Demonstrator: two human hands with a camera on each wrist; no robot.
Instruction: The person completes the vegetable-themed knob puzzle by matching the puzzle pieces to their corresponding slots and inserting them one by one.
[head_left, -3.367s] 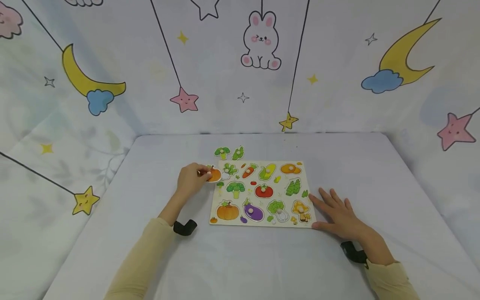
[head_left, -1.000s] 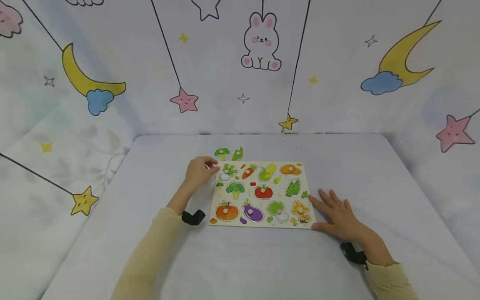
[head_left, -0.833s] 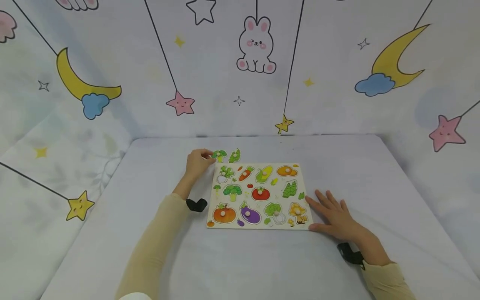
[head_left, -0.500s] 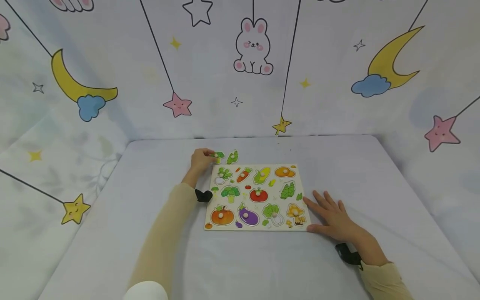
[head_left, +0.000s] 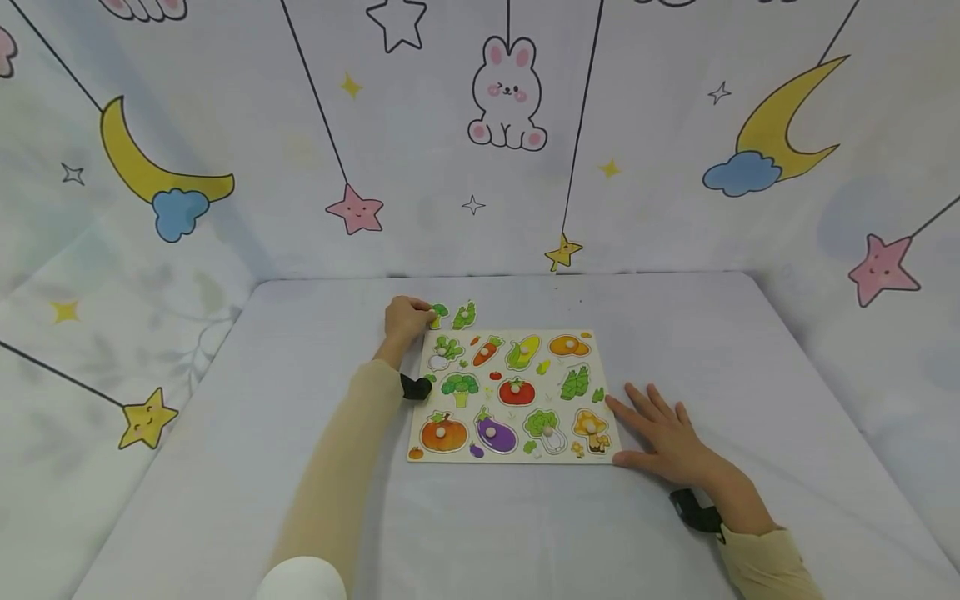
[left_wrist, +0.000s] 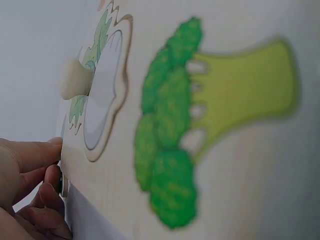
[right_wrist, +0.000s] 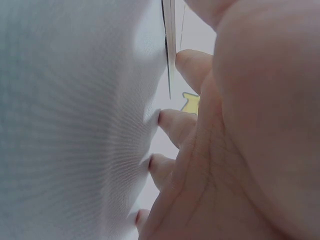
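My left hand (head_left: 407, 319) is beyond the upper left corner of the wooden vegetable puzzle board (head_left: 517, 454), its fingers pinching the broccoli puzzle piece (head_left: 439, 312). In the left wrist view, thumb and fingers (left_wrist: 35, 155) close together past the board's edge, largely hiding the piece. The printed broccoli slot (head_left: 460, 385) and asparagus slot (head_left: 574, 382) show no knobs. A loose asparagus piece (head_left: 465, 314) lies just right of the broccoli piece. My right hand (head_left: 667, 437) rests with spread fingers at the board's right edge, fingertips down on the cloth in the right wrist view.
Knobbed pieces sit in the board, among them the pumpkin (head_left: 444, 433), eggplant (head_left: 497, 432), tomato (head_left: 517, 391) and mushroom (head_left: 592, 427). White cloth covers the table (head_left: 525, 533). A patterned curtain (head_left: 420, 125) rises behind it.
The pumpkin piece, earlier pinched in my left hand, now sits in its slot. My left hand has moved up and away to the broccoli piece. My right hand stays put; the view has shifted slightly.
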